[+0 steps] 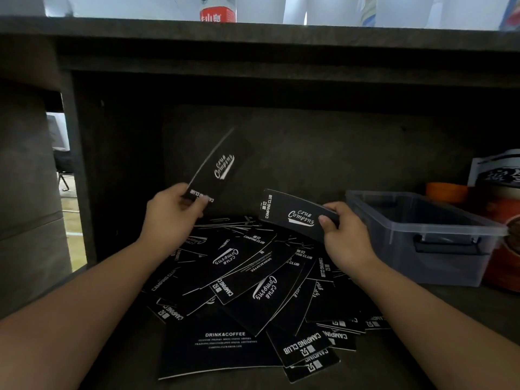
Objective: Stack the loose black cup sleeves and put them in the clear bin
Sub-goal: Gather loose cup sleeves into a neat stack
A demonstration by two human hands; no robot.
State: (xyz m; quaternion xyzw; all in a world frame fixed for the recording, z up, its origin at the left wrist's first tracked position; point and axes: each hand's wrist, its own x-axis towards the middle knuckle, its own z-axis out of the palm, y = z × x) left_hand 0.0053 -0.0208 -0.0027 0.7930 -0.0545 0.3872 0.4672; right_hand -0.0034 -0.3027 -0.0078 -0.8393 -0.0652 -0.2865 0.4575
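Gathering step: the left hand (171,212) pinches one sleeve (218,167) at center frame, the right hand (342,235) pinches another sleeve (295,213). Next, probably marry both. The loose pile (253,291) covers the counter (422,319); clear bin (439,257) right.

The loose cup sleeves (253,294) are black with white "Camping Club" lettering and thin white edges. At right, the bin (422,235) is clear plastic with a dark handle, an orange cup (446,192) behind it. The shelf (394,153) is dark grey-brown.
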